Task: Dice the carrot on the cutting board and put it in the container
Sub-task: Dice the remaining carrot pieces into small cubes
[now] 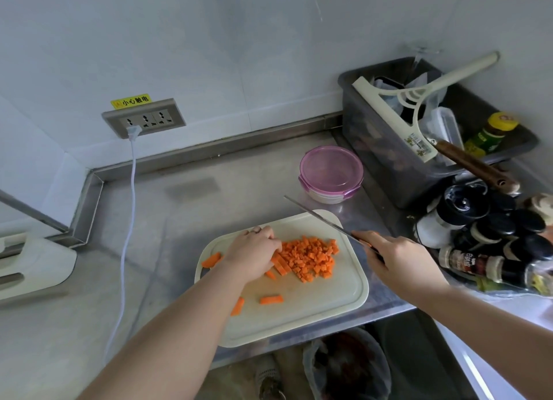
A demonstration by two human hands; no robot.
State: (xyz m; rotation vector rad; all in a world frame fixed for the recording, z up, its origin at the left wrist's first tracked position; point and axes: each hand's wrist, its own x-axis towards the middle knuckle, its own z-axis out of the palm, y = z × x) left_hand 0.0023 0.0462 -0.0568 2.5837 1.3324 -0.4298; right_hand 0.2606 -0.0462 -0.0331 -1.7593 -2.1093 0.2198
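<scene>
Centrally, left hand (253, 251) is clamping curled fingers on carrot strips (282, 265), right hand (398, 259) is gripping knife (317, 215) over cutting board (299, 316).

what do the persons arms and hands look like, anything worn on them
The left hand and right hand are bare, with no gloves. The left forearm and right forearm are uncovered as far as the frame shows: no sleeve, watch or bracelet in view. A small pale spot on one left finger could be a nail or a ring; too small to tell.
</scene>
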